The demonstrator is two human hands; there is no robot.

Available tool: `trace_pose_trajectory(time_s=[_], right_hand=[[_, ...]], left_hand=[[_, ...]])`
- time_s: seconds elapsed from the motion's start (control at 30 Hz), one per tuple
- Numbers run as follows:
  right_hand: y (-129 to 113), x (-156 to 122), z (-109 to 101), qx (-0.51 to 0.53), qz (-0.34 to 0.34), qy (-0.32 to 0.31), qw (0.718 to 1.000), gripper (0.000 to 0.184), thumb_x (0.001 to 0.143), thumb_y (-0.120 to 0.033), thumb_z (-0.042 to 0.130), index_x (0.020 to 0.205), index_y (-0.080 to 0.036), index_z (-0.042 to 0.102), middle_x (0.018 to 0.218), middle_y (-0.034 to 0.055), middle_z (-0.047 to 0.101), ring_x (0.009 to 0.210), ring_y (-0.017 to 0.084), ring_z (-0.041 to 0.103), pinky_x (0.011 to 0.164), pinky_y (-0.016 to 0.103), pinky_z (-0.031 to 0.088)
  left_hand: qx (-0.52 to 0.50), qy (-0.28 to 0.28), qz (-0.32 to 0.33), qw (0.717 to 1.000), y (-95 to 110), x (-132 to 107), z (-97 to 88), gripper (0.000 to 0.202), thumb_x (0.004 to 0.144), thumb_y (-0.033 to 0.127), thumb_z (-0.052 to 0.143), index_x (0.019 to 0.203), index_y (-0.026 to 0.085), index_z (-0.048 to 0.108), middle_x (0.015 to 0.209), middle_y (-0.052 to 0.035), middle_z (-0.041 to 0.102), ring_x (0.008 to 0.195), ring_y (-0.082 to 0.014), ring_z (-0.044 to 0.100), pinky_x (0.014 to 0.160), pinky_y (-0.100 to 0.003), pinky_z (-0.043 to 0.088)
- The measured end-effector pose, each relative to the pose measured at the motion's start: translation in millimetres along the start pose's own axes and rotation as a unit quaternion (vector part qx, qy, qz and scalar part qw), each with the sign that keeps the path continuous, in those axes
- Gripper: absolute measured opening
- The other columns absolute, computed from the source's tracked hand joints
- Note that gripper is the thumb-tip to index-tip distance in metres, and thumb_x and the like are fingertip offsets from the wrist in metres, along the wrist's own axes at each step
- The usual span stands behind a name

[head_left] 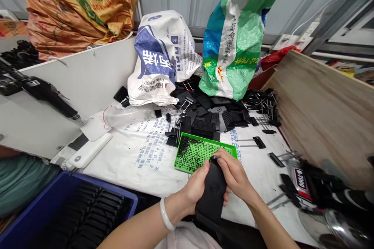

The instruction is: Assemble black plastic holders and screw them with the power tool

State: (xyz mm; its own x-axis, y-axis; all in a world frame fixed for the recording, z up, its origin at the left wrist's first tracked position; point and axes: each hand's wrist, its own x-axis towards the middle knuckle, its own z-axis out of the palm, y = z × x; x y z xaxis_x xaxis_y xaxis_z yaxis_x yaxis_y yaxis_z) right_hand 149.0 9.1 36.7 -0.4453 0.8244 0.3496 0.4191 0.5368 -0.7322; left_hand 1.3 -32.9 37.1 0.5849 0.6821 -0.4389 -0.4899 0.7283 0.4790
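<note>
Head: black part (214,192) near tray edge (183,170)

One head-worn view — forward and down, close over the worktop (117,173).

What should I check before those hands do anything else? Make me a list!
1. Left hand gripping the black part: ok, wrapped around its side.
2. Right hand gripping too: ok, near its upper end.
3. Green tray resting on the white sheet: ok, with small black pieces inside.
4. Power tool away from the hands: ok, over at the left.
5. Sheet tidy: not ok, pieces with metal rods lie scattered.
6. Back of the black part sound: cannot tell, it faces away.
</note>
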Motion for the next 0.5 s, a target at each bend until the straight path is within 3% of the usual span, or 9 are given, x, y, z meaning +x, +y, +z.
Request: trace_pose_trajectory(time_s=[0.17,0.37,0.43,0.5], right_hand=[[3,-3,1,0.018,-0.012,0.022,1.0,0.022,0.101,-0.024,0.034,0.097,-0.022,0.056,0.088,0.0045,0.058,0.086,0.02,0.056,0.074,0.032,0.042],[2,-3,1,0.021,-0.025,0.054,0.998,0.021,0.101,-0.024,0.035,0.099,-0.023,0.057,0.091,0.0048,0.059,0.088,0.02,0.057,0.075,0.032,0.043],[2,-3,2,0.011,-0.003,0.052,0.999,0.021,0.1,-0.025,0.037,0.096,-0.022,0.057,0.087,0.0041,0.058,0.085,0.02,0.058,0.073,0.032,0.043],[3,-4,6,0.004,0.036,0.053,0.998,0.021,0.1,-0.027,0.038,0.095,-0.022,0.058,0.082,0.0029,0.057,0.08,0.02,0.058,0.071,0.032,0.044]], left_hand=[[-0.063,-0.021,-0.035,0.997,0,0,5.4,0.078,0.094,0.063,0.013,0.077,0.009,0.066,0.06,-0.0068,0.059,0.051,-0.013,0.054,0.053,-0.024,0.04],[-0.069,-0.048,-0.036,0.996,-1,6,4.5,0.073,0.085,0.075,0.032,0.078,0.01,0.065,0.064,-0.0065,0.059,0.051,-0.0133,0.052,0.055,-0.027,0.042],[-0.024,-0.03,-0.009,0.999,-3,11,0.6,0.073,0.083,0.076,0.034,0.073,0.011,0.065,0.061,-0.006,0.059,0.05,-0.0131,0.051,0.054,-0.027,0.041],[0.07,0.017,0.064,0.995,-6,15,-4.1,0.073,0.084,0.076,0.032,0.067,0.012,0.063,0.056,-0.0056,0.057,0.048,-0.0132,0.05,0.052,-0.026,0.04]])
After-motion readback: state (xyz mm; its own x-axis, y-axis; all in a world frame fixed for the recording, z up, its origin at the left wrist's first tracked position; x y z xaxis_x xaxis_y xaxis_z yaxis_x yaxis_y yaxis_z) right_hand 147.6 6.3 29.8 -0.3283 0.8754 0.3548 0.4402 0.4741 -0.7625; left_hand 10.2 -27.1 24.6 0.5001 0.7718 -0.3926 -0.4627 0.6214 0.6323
